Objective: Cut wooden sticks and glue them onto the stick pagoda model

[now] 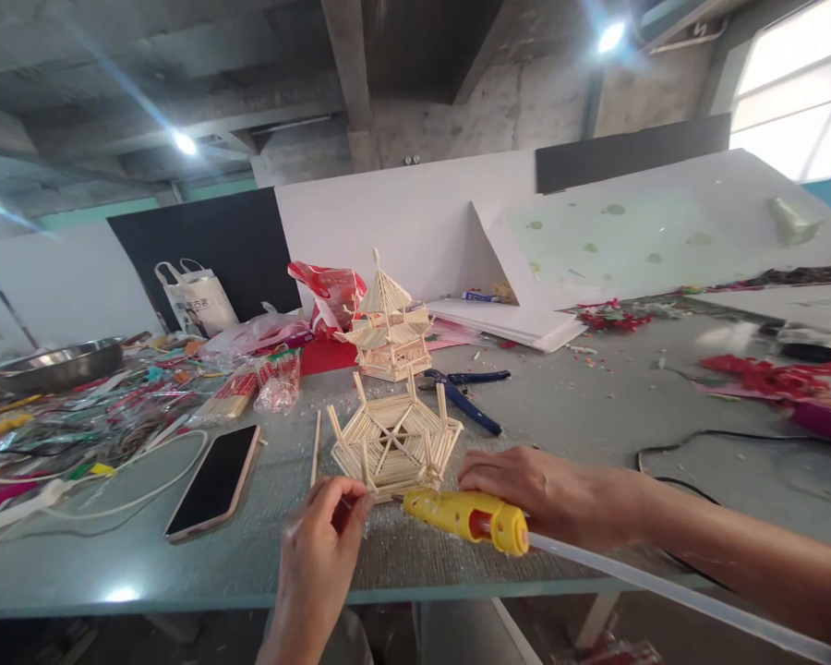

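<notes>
right hand (pixel 526 489) gripped the glue gun (pixel 467 515); left hand (pixel 325 526) pinched a thin stick (pixel 352 504) beside the light, fragile stick frame (pixel 394 443), probably best held by its base.

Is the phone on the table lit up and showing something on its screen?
No, the phone lies flat on the table with its screen dark, left of the left hand.

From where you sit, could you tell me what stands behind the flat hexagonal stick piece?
Behind the hexagonal stick piece stand a stick pagoda and blue-handled pliers. Red bags lie further back. The pagoda hides whatever sits directly behind its base.
</notes>
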Tool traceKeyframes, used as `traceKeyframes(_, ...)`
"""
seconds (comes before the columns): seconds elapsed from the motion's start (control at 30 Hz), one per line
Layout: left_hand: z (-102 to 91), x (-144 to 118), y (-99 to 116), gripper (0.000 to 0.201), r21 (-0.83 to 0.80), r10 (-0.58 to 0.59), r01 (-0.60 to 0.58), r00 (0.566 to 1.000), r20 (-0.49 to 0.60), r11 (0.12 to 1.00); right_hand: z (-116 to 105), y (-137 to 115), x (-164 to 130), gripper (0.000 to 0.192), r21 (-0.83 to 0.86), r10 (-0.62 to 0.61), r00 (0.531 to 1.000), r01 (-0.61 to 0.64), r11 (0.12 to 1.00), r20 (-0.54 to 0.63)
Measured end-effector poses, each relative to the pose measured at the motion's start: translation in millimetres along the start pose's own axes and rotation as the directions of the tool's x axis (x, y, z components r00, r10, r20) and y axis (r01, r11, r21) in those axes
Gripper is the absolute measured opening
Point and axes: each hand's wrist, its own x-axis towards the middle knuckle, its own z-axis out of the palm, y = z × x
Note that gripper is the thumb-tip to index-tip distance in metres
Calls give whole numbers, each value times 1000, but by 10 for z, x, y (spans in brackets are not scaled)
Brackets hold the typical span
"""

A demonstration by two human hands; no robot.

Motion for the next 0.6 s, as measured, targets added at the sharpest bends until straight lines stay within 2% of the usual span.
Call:
traceKeyframes(0.37, 21, 28, 49, 18, -30, -17, 17, 1000, -10, 999, 35, 20, 71, 24, -28, 22, 999, -21, 999, 27)
traceKeyframes(0.6, 12, 37, 23, 20, -52, -47, 49, 998, 30, 997, 75, 62, 132, 23, -59, 17, 998, -13, 998, 62)
